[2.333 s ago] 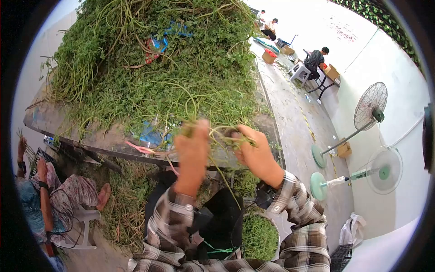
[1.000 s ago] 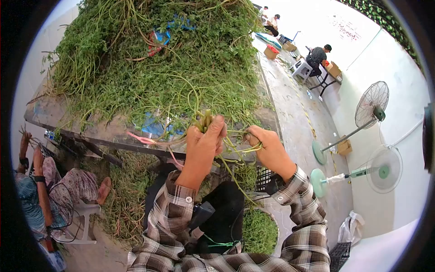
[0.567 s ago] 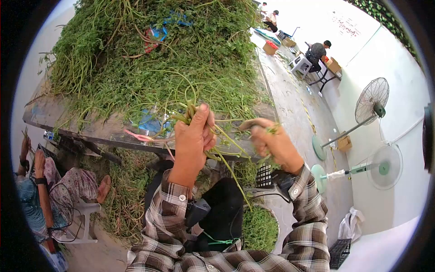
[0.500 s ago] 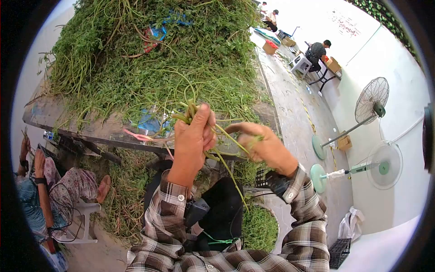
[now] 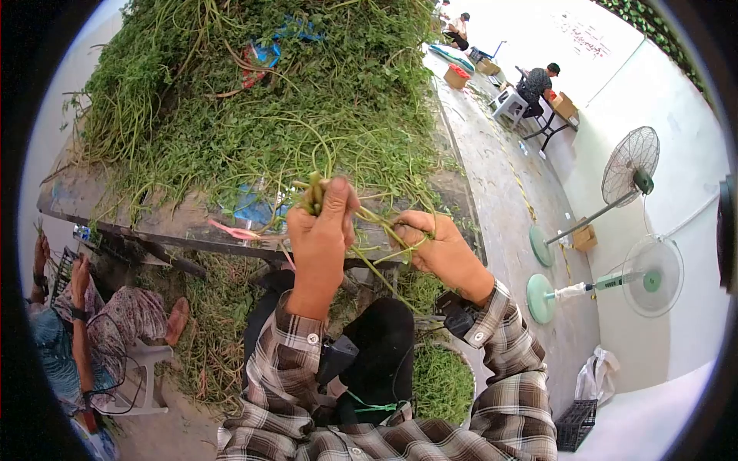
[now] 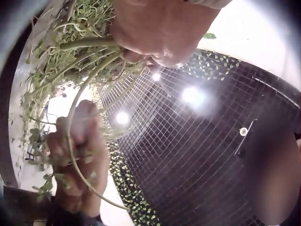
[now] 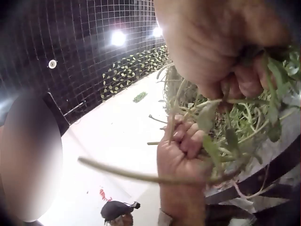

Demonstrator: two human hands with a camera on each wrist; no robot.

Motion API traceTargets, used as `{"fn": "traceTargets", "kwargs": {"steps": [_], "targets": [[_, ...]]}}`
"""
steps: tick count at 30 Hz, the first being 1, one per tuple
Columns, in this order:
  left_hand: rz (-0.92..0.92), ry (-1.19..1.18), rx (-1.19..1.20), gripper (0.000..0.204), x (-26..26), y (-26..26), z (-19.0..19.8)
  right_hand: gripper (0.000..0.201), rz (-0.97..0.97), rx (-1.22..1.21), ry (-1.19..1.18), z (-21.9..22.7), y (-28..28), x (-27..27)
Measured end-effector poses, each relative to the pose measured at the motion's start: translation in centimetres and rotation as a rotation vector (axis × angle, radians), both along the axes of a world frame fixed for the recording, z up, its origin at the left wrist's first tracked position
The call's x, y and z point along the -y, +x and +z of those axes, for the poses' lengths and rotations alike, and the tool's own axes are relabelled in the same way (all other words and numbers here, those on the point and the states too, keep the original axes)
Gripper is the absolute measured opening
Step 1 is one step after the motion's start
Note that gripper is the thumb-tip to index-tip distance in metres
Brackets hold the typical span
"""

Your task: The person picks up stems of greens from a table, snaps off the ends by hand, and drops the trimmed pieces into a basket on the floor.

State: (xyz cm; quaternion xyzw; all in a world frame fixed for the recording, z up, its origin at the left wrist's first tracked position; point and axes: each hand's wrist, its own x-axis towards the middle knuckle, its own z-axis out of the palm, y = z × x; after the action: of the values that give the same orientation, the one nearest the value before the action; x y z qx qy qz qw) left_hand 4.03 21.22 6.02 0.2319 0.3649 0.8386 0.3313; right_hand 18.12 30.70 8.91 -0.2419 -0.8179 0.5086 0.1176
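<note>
The left hand (image 5: 319, 230) is clenched around a small bunch of green stems (image 5: 314, 192), whose cut ends poke up out of the fist toward the heap, so the bunch's long axis runs roughly away from the person, and the loose tails trail down past the wrist. Just to its right, close but not touching, the right hand (image 5: 438, 246) has its fingers curled round a single long stem (image 5: 384, 230) that bridges the gap between the two hands and sags toward the lap; the left hand is the one nearer the bunch, the right works the free strand beside it. Both hands hover just at the near edge of the desk (image 5: 100, 203), which is a worn slab buried under a big mound of greens (image 5: 254, 100). More trimmings lie on the floor below and a bucket of greens (image 5: 442, 384) sits by the person's knees. Off to the right stand two pedestal fans (image 5: 626, 173) on a concrete floor, with other people seated further back.
</note>
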Motion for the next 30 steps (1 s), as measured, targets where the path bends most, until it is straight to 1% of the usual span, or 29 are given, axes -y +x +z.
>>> {"fn": "traceTargets", "kwargs": {"steps": [2, 3, 4, 5, 6, 8, 9, 10, 12, 13, 14, 16, 17, 18, 19, 20, 21, 22, 23, 24, 26, 27, 28, 30], "targets": [[0.210, -0.058, 0.080, 0.028, 0.1, -0.4, 0.6, 0.017, -0.019, -0.003, 0.025, -0.7, 1.3, -0.6], [0.199, -0.057, 0.081, 0.028, 0.4, -1.2, 0.7, 0.017, -0.140, 0.021, -0.096, -1.0, 2.2, -0.9], [0.189, 0.034, 0.087, 0.029, 1.0, -2.5, 0.5, 0.017, -0.260, 0.048, -0.217, -1.4, 3.0, -1.3], [0.181, 0.124, 0.096, 0.029, 1.2, -2.9, 0.3, 0.014, -0.291, -0.031, -0.295, -1.9, 3.5, -1.8], [0.175, 0.124, 0.102, 0.029, 1.1, -2.6, 0.3, 0.014, -0.298, -0.027, -0.294, -2.2, 4.1, -2.1], [0.062, 0.024, -0.013, 0.030, 0.6, -1.8, 0.2, 0.012, -0.389, -0.117, -0.413, -2.3, 4.9, -2.4], [-0.008, -0.036, -0.028, 0.031, 0.2, -1.2, 0.0, 0.011, -0.378, -0.158, -0.492, -2.0, 4.9, -2.3], [-0.014, -0.033, -0.032, 0.031, 0.2, -1.0, -0.1, 0.011, -0.382, -0.164, -0.489, -1.9, 4.9, -2.3], [-0.163, -0.147, -0.155, 0.030, 0.1, -0.6, -0.1, 0.011, -0.316, -0.271, -0.633, -1.6, 4.6, -2.4], [-0.189, -0.155, -0.183, 0.025, 0.0, -0.5, -0.2, 0.010, -0.303, -0.277, -0.637, -1.5, 4.4, -2.4], [-0.186, -0.152, -0.187, 0.025, 0.0, -0.1, 0.1, 0.010, -0.300, -0.281, -0.634, -1.4, 4.2, -2.5], [-0.370, -0.307, -0.289, 0.023, 0.2, 0.9, 0.7, 0.011, -0.217, -0.288, -0.645, -1.3, 3.5, -2.5], [-0.438, -0.284, -0.364, 0.030, 0.1, 1.1, 0.5, 0.011, -0.213, -0.292, -0.645, -1.1, 3.0, -2.4], [-0.436, -0.286, -0.370, 0.030, 0.2, 1.4, 0.5, 0.012, -0.236, -0.228, -0.606, -0.8, 2.5, -2.2], [-0.438, -0.229, -0.377, 0.031, 0.3, 1.8, 0.6, 0.014, -0.260, -0.163, -0.567, -0.8, 2.0, -2.0], [-0.440, -0.172, -0.383, 0.033, 0.2, 2.3, 0.8, 0.014, -0.259, -0.168, -0.570, -1.8, 1.4, -2.0], [-0.369, -0.136, -0.359, 0.034, -0.3, 3.0, 0.8, 0.017, -0.141, -0.257, -0.036, -3.1, 0.8, -2.1], [-0.369, -0.139, -0.360, 0.034, -0.3, 3.0, 0.9, 0.022, -0.016, -0.332, 0.498, -4.2, 0.5, -2.3], [-0.392, -0.141, -0.360, 0.029, -0.2, 2.8, 0.9, 0.028, -0.028, -0.160, 0.270, -2.5, 0.2, -1.1], [-0.413, -0.142, -0.359, 0.026, -0.1, 2.7, 0.9, 0.028, -0.025, -0.157, 0.266, -2.2, 0.1, -0.7], [-0.388, -0.125, -0.357, 0.025, -0.6, 2.6, -0.3, 0.029, 0.008, -0.087, 0.190, -2.1, -0.4, -0.3], [-0.366, -0.104, -0.361, 0.026, -0.7, 2.6, -0.7, 0.020, 0.002, -0.129, 0.232, -2.4, -0.8, -0.3], [-0.363, -0.107, -0.359, 0.026, -0.6, 2.5, -1.0, 0.020, 0.005, -0.129, 0.228, -2.6, -1.0, -0.6], [-0.336, -0.154, -0.388, 0.031, -0.2, 2.4, -0.5, 0.013, -0.034, -0.039, 0.522, -2.3, -1.1, -1.3]]}}
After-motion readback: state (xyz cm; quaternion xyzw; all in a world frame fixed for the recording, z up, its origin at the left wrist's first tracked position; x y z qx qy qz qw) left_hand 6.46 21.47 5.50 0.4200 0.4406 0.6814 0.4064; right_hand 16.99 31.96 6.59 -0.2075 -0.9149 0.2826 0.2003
